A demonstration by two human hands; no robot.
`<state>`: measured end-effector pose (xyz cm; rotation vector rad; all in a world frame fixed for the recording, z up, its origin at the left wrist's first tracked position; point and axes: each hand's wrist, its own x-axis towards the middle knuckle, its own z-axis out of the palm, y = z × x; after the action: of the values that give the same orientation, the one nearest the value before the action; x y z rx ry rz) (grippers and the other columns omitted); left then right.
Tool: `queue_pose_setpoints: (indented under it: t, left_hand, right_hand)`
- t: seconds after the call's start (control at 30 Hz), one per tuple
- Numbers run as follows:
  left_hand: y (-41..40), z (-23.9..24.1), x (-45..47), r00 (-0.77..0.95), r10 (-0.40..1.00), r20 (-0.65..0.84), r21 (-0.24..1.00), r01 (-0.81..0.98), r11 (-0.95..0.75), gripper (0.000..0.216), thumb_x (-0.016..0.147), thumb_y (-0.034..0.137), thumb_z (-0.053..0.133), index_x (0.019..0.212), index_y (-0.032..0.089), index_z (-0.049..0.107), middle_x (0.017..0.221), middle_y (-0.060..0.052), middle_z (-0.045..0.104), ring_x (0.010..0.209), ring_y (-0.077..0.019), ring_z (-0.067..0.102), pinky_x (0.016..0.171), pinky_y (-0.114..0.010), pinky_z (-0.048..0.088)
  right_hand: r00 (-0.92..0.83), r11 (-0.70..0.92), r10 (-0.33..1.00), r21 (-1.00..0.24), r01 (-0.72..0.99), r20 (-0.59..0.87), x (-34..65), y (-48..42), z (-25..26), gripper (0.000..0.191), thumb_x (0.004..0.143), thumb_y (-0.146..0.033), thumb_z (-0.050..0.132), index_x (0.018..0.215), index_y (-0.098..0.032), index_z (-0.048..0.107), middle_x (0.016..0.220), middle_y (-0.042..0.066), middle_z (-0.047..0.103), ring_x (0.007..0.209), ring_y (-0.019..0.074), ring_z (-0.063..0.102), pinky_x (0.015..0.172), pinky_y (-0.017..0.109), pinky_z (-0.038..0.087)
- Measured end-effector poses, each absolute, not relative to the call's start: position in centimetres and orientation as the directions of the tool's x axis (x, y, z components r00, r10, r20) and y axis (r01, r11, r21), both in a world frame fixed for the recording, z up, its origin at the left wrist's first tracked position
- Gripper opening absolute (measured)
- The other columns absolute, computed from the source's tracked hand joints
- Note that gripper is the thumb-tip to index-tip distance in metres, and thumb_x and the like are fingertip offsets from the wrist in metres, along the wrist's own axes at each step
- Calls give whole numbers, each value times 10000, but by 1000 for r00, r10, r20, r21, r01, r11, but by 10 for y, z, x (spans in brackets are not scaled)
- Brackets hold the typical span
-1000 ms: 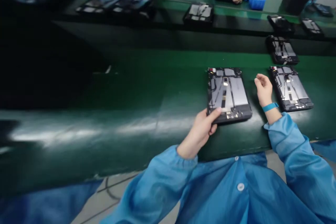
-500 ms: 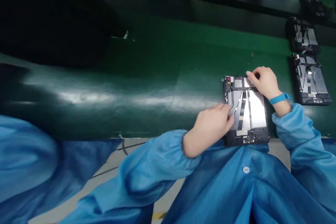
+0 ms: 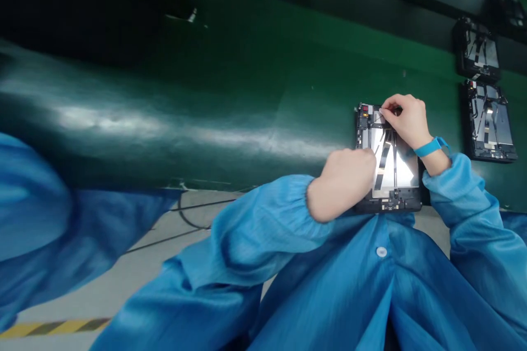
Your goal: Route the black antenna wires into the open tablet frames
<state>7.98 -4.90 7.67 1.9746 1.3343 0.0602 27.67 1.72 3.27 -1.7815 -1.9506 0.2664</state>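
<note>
An opened tablet (image 3: 395,167) with silver shielding and black flat cables lies at the near edge of the green conveyor belt (image 3: 247,93). My left hand (image 3: 346,178) rests closed on its left edge, holding it down. My right hand (image 3: 405,118), with a blue wristband, has its fingers pinched at the tablet's top edge; what they pinch is too small to name. Both arms are in blue sleeves.
Two more opened tablets lie to the right on the belt, one (image 3: 489,129) nearer and one (image 3: 477,49) farther. Another person's blue sleeve (image 3: 49,214) fills the left side. Grey floor with a yellow-black stripe (image 3: 53,328) shows below.
The tablet has been drawn to the belt's near edge. My right hand moved from beside it onto its top edge and pinched. My left hand shifted from the corner onto the left edge.
</note>
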Motion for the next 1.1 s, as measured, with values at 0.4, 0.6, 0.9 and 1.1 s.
queue_pose_setpoints:
  t: [0.4,0.6,0.9,1.1]
  left_hand:
    - [-9,39,44,173,983,-64,668,739,-87,317,899,287,667,1186,201,562,801,-10,642,792,-253,687,734,-334,480]
    - [33,28,55,545,812,-210,911,411,-40,136,842,117,644,883,209,554,677,45,600,615,-133,591,631,-255,449]
    - [29,31,49,547,760,-351,930,297,216,178,873,73,623,867,213,513,597,73,548,478,-77,503,486,-192,395]
    - [32,39,51,508,791,-340,901,418,119,140,859,127,645,821,208,537,627,56,569,532,-99,527,552,-228,407]
  right_hand:
    - [-196,368,921,-584,724,338,287,-35,27,60,882,-195,717,860,-229,760,742,-10,750,746,181,663,800,342,492]
    - [-133,368,920,-697,616,368,289,-36,18,92,869,-177,743,812,-248,752,738,-20,757,694,164,645,704,310,510]
    - [-165,385,911,-637,667,377,280,-42,18,118,919,-194,724,820,-256,741,758,-24,774,739,178,676,774,353,535]
    - [-153,383,917,-707,594,368,283,-44,23,105,891,-152,727,900,-255,747,753,-33,753,736,163,678,747,330,544]
